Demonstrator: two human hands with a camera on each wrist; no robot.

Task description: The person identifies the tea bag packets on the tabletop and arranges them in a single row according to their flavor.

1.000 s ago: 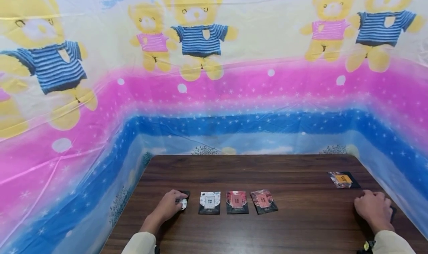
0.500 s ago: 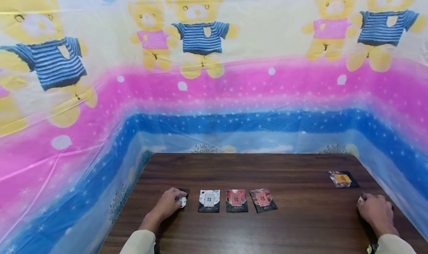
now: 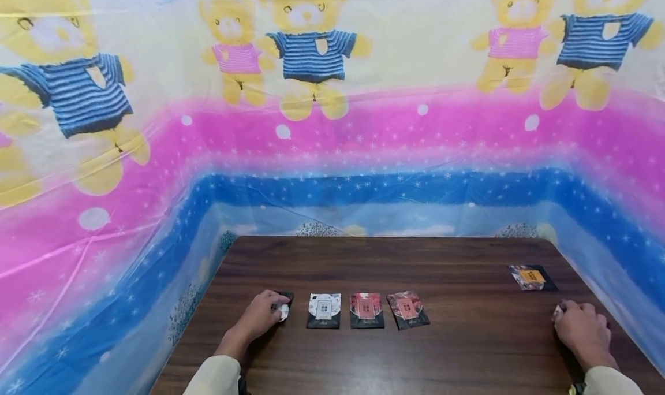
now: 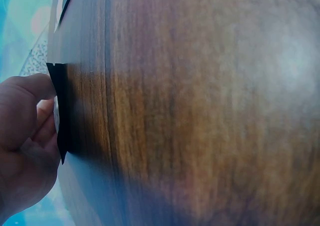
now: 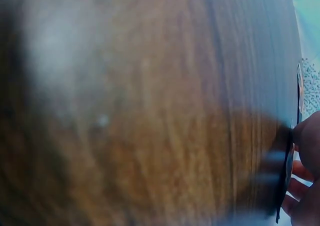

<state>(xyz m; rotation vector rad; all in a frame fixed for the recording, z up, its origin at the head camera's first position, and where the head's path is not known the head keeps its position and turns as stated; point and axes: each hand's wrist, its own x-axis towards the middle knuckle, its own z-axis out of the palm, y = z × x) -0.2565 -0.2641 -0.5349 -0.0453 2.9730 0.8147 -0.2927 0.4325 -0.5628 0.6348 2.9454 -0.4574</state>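
At the left end of a row of flat square packets, my left hand [image 3: 262,314] grips a black-and-white packet [image 3: 284,312] by its edges. Its dark side [image 4: 61,111] shows in the left wrist view, thumb at the upper end and fingers curled behind. Far to the right, my right hand [image 3: 583,328] holds another packet [image 3: 558,312], mostly covered by the hand; only a pale corner shows from above. The right wrist view shows this packet's dark, slanted edge [image 5: 286,178] between thumb and fingers, close over the table.
Right of my left hand lie a white packet [image 3: 323,311], a red packet [image 3: 366,310] and a slightly turned red packet [image 3: 408,310]. An orange-labelled packet [image 3: 532,278] lies beyond my right hand. A bear-printed cloth [image 3: 322,158] surrounds the wooden table [image 3: 363,360].
My right hand has shifted slightly toward me and turned; a pale corner of its packet now shows at the left, where a dark corner showed at the right before. The left hand stays put.
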